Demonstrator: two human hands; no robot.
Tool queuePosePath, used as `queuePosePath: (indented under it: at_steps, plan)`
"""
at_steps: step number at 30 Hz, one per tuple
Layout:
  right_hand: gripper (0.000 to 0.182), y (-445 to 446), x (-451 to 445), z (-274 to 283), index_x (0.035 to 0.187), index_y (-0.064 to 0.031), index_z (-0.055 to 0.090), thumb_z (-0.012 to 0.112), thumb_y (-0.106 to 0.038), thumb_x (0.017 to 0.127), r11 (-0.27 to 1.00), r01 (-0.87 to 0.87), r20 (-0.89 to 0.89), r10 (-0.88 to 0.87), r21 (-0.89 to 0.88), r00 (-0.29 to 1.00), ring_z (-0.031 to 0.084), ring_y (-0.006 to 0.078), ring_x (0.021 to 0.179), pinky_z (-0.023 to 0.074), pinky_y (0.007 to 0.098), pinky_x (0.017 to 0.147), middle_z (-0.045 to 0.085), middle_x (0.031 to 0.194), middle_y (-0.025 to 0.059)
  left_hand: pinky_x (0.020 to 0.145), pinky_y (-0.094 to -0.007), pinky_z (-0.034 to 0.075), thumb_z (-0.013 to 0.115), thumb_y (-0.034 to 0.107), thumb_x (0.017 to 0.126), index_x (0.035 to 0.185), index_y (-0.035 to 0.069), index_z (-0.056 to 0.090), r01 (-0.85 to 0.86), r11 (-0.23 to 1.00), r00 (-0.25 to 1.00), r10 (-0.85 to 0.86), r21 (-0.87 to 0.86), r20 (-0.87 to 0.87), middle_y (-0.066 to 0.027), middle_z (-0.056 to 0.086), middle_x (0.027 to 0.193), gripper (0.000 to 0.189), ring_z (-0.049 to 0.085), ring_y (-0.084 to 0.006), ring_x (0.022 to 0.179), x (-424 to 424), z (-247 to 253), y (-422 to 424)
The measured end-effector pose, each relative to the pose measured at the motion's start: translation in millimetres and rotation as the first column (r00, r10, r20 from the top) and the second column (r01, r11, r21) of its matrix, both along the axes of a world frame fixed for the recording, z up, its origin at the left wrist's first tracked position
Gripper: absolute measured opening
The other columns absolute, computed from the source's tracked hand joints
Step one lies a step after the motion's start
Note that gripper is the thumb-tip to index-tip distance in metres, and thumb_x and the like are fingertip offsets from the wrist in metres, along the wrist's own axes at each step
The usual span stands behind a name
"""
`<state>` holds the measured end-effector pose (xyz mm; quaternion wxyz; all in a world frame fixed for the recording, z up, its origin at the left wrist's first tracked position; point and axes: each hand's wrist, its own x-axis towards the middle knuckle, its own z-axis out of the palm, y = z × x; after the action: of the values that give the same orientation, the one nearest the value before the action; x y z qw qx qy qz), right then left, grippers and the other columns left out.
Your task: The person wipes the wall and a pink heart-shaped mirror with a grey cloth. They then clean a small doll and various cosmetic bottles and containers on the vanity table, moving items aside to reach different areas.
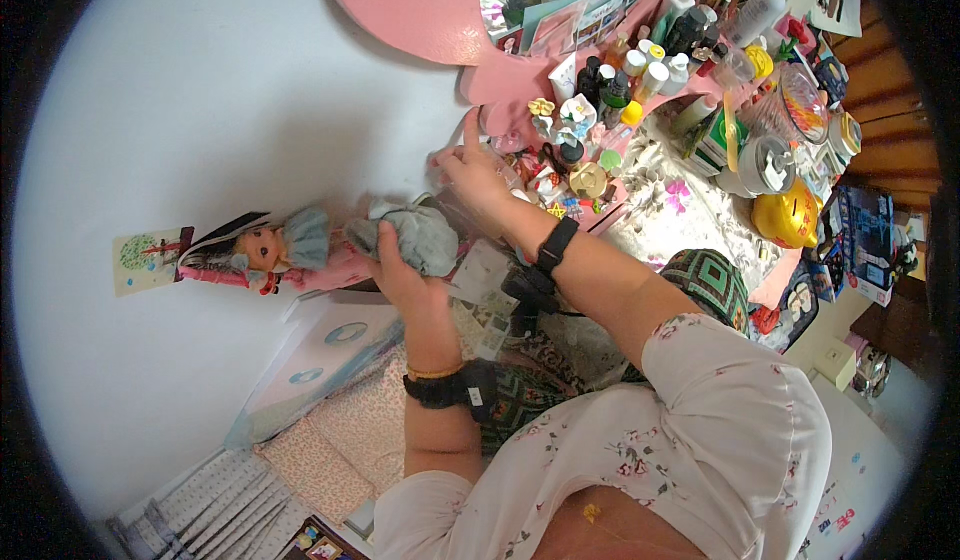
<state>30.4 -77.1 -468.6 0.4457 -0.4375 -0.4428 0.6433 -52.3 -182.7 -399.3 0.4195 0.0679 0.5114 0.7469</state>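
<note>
My left hand (405, 282) grips a grey plush item (424, 239), with the thumb laid across it; its exact shape cannot be made out. Just beyond it, against the white wall, is a blonde doll (262, 248) in a grey-blue dress, among pink things. My right hand (480, 177) reaches to the wall side of the pink dressing table, index finger stretched toward the pink mirror frame (499, 83). Under its fingers is something see-through, perhaps plastic, partly hidden by the hand. Small trinkets and hair accessories (551, 181) lie beside that hand.
Bottles and tubes (652, 79) crowd the tabletop below the mirror. A gold piggy bank (787, 215), a lidded glass jar (761, 166) and a ribbed glass bowl (799, 102) stand near the right. A patterned stool or cushion (705, 278) and a bed with floral bedding (337, 432) are close by.
</note>
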Motion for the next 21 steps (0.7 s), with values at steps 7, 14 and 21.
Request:
queuePosePath:
  at_steps: [7,14,21]
  plan:
    - [0.088,-6,1,11,0.138,-0.0075,-0.022,0.049,-0.014,0.086,0.993,-0.101,-0.005,0.101,-0.060,0.995,0.057,0.0153,0.072,0.0473,0.0269,0.066,0.062,0.089,0.0109,0.083,-0.0368,0.048,0.059,0.016,0.085,0.126,0.005,0.039,0.022,1.000,0.998,-0.022,0.005,-0.054,-0.0085,0.051,0.117,0.048,0.054,-0.0216,0.101,1,-2,2]
    - [0.087,-14,2,2,0.139,-0.0092,-0.019,0.050,-0.010,0.086,0.977,-0.210,0.076,0.213,-0.041,0.974,0.057,0.0138,0.070,0.0470,0.0264,0.065,0.062,0.086,0.0090,0.086,-0.0360,0.047,0.058,0.015,0.086,0.129,0.003,0.037,0.001,0.998,0.998,-0.005,-0.060,-0.063,-0.0076,0.048,0.122,0.050,0.053,-0.0221,0.104,6,2,6]
    - [0.048,-32,3,-14,0.133,-0.0046,0.037,0.050,-0.020,0.088,0.969,-0.091,0.129,0.062,0.231,0.990,0.058,0.0218,0.088,0.0448,0.0305,0.080,0.062,0.098,0.0109,0.092,-0.0355,0.043,0.054,0.009,0.087,0.133,0.005,0.032,0.046,0.999,0.973,-0.039,0.023,-0.228,-0.0087,0.043,0.128,0.051,0.048,-0.0221,0.110,-8,-14,8]
